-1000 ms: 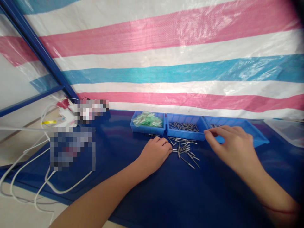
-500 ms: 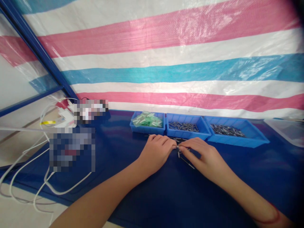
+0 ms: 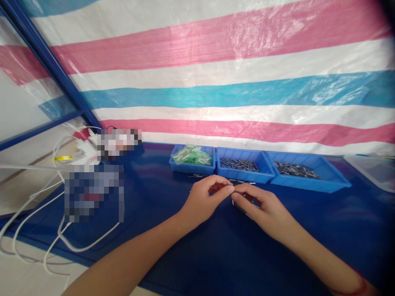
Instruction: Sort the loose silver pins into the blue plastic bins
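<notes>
My left hand (image 3: 207, 197) and my right hand (image 3: 261, 203) meet at their fingertips in front of the middle bin. Thumb and fingers of the left are pinched, but what lies between them is too small to make out. The right hand's fingers are also drawn together; any piece in them is hidden. Thin metal rods (image 3: 243, 182) lie on the table just behind the hands, and another thin rod shows partly beneath my right hand. Short metal pins (image 3: 239, 164) fill part of the middle blue bin (image 3: 262, 177).
A left blue bin (image 3: 193, 167) holds green and clear packets (image 3: 193, 155). More metal parts (image 3: 296, 169) lie in the right blue bin (image 3: 333, 183). A clear plastic container (image 3: 370, 168) stands far right. White cables (image 3: 83, 250) and blurred items are at left.
My left hand has turned, so its thumb and the gap behind its fingers now show. My right fingers have shifted slightly, and the small parts between the hands are now mostly covered.
</notes>
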Action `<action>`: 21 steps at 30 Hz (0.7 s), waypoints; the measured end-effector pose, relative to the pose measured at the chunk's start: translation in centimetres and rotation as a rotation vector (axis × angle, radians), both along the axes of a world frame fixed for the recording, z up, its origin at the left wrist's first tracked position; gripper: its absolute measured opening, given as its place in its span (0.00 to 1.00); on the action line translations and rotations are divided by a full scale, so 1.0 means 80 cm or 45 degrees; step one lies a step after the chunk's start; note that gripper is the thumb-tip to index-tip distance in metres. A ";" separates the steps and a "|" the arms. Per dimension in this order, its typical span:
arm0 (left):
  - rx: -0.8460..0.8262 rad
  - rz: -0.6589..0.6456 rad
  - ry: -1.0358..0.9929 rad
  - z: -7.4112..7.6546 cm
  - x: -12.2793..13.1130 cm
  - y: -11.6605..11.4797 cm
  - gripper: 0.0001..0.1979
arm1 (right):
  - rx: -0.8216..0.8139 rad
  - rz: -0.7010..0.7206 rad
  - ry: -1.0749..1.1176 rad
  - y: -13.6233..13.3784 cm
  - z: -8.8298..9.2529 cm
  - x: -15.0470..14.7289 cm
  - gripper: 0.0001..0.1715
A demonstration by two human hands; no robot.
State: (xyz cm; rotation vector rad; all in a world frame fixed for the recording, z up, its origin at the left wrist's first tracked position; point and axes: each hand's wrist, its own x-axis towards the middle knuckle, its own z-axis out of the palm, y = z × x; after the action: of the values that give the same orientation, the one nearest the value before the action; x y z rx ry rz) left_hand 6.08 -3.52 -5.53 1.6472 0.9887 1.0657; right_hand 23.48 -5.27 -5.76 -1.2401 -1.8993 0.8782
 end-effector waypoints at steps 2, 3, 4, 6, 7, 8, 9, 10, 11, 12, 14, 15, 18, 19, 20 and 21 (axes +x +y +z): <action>0.013 0.001 0.003 0.000 -0.001 0.000 0.07 | -0.025 0.015 0.020 0.001 0.000 0.000 0.13; 0.029 0.003 0.009 0.000 -0.001 0.000 0.07 | -0.032 0.011 0.029 0.001 0.000 0.001 0.13; 0.047 0.007 0.015 0.001 -0.001 0.000 0.07 | -0.032 -0.002 0.040 0.001 0.000 0.001 0.13; 0.082 0.013 0.020 0.001 -0.001 0.000 0.07 | -0.025 -0.038 0.061 0.002 -0.001 0.001 0.12; 0.096 0.017 0.019 0.002 -0.001 0.001 0.07 | -0.018 -0.058 0.069 0.002 -0.001 0.002 0.11; 0.107 0.020 0.016 0.002 -0.001 0.001 0.07 | -0.007 -0.081 0.079 0.002 -0.001 0.002 0.11; 0.115 0.020 0.014 0.003 0.000 0.001 0.07 | 0.006 -0.104 0.091 0.002 -0.002 0.003 0.10; 0.119 0.020 0.012 0.003 0.000 0.002 0.07 | 0.018 -0.124 0.106 0.003 -0.003 0.004 0.10; 0.122 0.019 0.013 0.002 0.000 0.002 0.07 | 0.033 -0.145 0.129 0.003 -0.003 0.006 0.09; 0.120 0.017 0.016 0.002 0.000 0.002 0.07 | 0.047 -0.164 0.154 0.004 -0.004 0.007 0.09; 0.110 0.010 0.037 0.001 0.001 0.003 0.07 | 0.073 -0.195 0.199 0.004 -0.004 0.010 0.09; 0.108 0.005 0.056 0.000 0.001 0.003 0.08 | 0.088 -0.205 0.215 0.003 -0.004 0.011 0.08; 0.123 -0.046 0.134 0.001 0.001 0.003 0.08 | 0.158 -0.203 0.216 0.000 0.001 0.011 0.07; 0.140 -0.074 0.169 0.003 0.001 0.002 0.09 | 0.189 -0.195 0.193 -0.001 0.003 0.011 0.06; 0.160 -0.107 0.210 0.004 0.001 0.002 0.09 | 0.223 -0.185 0.160 -0.002 0.005 0.010 0.06; 0.185 -0.139 0.255 0.006 0.000 0.001 0.10 | 0.255 -0.181 0.122 -0.003 0.007 0.010 0.06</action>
State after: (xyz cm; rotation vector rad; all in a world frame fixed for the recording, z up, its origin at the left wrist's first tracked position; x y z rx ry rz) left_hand 6.12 -3.44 -5.07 1.9338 0.9546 0.9310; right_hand 24.31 -5.50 -5.24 -1.1744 -1.7530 0.6443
